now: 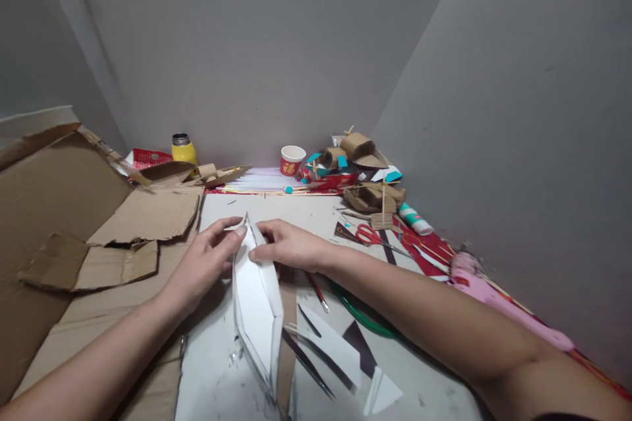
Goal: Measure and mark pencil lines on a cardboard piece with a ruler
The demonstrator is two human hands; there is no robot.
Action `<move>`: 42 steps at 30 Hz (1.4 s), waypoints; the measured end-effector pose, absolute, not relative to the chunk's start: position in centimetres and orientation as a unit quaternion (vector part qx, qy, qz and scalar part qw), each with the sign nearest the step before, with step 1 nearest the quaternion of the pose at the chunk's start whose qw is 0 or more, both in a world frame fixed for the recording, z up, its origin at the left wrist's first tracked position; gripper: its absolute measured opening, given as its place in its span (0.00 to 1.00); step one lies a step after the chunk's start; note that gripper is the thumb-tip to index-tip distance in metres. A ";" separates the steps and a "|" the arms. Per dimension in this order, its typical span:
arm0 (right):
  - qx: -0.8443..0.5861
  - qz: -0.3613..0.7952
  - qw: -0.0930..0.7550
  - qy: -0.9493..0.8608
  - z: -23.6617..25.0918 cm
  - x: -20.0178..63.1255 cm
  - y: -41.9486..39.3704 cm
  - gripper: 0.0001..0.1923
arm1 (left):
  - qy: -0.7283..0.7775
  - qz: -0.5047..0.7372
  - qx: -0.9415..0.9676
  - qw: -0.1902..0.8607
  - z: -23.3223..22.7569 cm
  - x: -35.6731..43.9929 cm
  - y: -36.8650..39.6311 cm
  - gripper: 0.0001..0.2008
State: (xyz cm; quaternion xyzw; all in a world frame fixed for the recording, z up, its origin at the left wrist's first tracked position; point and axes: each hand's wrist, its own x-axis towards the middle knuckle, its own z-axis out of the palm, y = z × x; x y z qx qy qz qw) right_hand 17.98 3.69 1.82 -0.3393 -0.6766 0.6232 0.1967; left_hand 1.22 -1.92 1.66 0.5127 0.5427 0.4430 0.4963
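The bench (217, 368) carries a white sheet under my work, with torn cardboard (148, 214) spread to my left, so I have a flat place to press against. On it lies the white paper boat (257, 306), long and pointed, its far tip aimed away from me. I judge it lies lengthwise so both sides stay in reach. My left hand (202, 263) and right hand (289, 247) meet at that far tip, one on each side, fingertips closed on the paper walls, pinching them together. The hull runs back from my grip toward my body. Red scissors (368, 235) lie well apart to the right.
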 end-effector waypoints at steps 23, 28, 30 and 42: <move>-0.357 0.527 0.165 -0.753 1.5 17.7 2.7 0.20 | 0.528 0.445 0.579 0.434 1.2 1.4 -1.7 0.16; -0.374 0.496 0.172 -0.765 1.8 17.6 2.6 0.14 | 0.563 0.407 0.574 0.434 1.4 1.6 -1.9 0.18; -0.376 0.486 0.174 -0.770 1.8 17.7 2.5 0.12 | 0.572 0.395 0.572 0.436 1.5 1.6 -2.0 0.18; -0.377 0.444 0.202 -0.787 1.2 17.6 2.6 0.11 | 0.560 0.416 0.582 0.418 1.5 1.7 -2.0 0.15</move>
